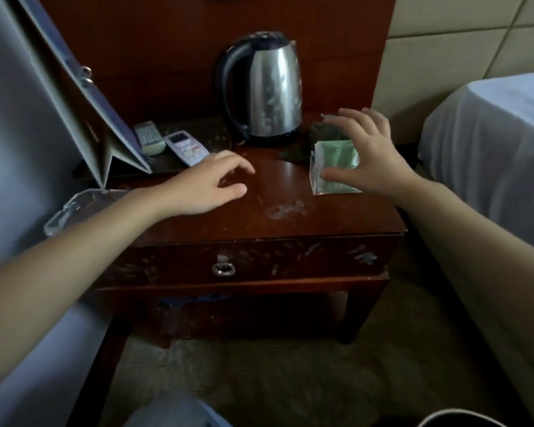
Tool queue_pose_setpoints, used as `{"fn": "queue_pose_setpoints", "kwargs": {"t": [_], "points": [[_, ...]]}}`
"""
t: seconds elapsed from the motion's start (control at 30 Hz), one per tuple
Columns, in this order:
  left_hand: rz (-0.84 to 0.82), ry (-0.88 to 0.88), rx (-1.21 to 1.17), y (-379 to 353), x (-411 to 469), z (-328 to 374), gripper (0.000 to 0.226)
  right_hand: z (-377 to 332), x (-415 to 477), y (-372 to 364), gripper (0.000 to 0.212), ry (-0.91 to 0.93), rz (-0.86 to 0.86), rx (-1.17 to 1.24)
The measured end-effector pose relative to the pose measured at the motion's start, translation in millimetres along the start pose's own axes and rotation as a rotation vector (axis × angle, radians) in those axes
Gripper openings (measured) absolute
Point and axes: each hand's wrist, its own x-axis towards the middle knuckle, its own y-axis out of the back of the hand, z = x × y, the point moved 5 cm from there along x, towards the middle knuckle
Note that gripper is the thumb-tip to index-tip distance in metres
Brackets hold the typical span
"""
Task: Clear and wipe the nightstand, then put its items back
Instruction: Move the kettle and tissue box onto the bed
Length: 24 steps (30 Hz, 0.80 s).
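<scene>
Closest to the viewer, a knee in pale blue fabric (173,411) shows at the bottom edge, above a patterned carpet (259,380). Two bare forearms reach forward over a dark red-brown wooden nightstand (275,192) with a drawer and a metal ring pull (223,269).

The left hand (210,186) sits low over the middle of the surface, fingers loosely curled and holding nothing. The right hand (373,155) arches over a clear plastic box of green packets (333,167) at the right side of the surface. Its fingers are spread wide, with the thumb at the near wall of the box and the other fingers raised above its far side. Whether the thumb touches the box cannot be told.

Behind the box lies a dark crumpled thing (324,134), too dim to name. At far centre stands a stainless steel electric kettle (269,90). To its left, a grey remote (148,137) and a white remote (187,147) lie side by side on a dark tray (204,134). A folded standing card (74,87) leans at the far left. A glass ashtray (74,211) sits at the near left corner, partly under the left forearm. White smudges (284,211) mark the near surface.

White-sheeted beds flank the nightstand, one on the left (13,134) and one on the right (490,143).
</scene>
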Motion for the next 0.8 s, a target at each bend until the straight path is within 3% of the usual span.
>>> {"fn": "queue_pose_setpoints", "kwargs": {"t": [0.1, 0.17, 0.27, 0.37, 0.5, 0.63, 0.8], "points": [[0.037, -0.036, 0.043, 4.7, 44.3, -5.8, 0.038, 23.6, 18.5, -10.8, 0.098, -0.053, -0.229, -0.002], [0.220, -0.077, 0.108, 20.2, 70.2, -8.2, 0.048, 33.3, 23.5, -17.0, 0.103, -0.072, -0.331, 0.036], [0.581, -0.065, 0.029, 50.5, 94.3, -18.8, 0.056, 37.9, 27.7, -16.8, 0.095, -0.051, -0.336, 0.094], [0.730, 0.035, -0.091, 68.8, 105.8, -37.6, 0.059, 36.8, 34.3, -10.5, 0.082, -0.023, -0.305, 0.133], [0.590, 0.140, -0.473, 70.7, 116.4, -65.4, 0.052, 30.8, 42.8, -9.1, 0.079, -0.023, -0.336, 0.301], [0.459, 0.189, -0.818, 58.9, 120.6, -73.5, 0.012, 20.0, 50.7, -12.0, 0.070, 0.007, -0.351, 0.375], [0.416, 0.179, -0.934, 57.9, 115.5, -55.0, 0.021, 7.7, 52.8, -12.4, 0.070, 0.016, -0.349, 0.382]]}}
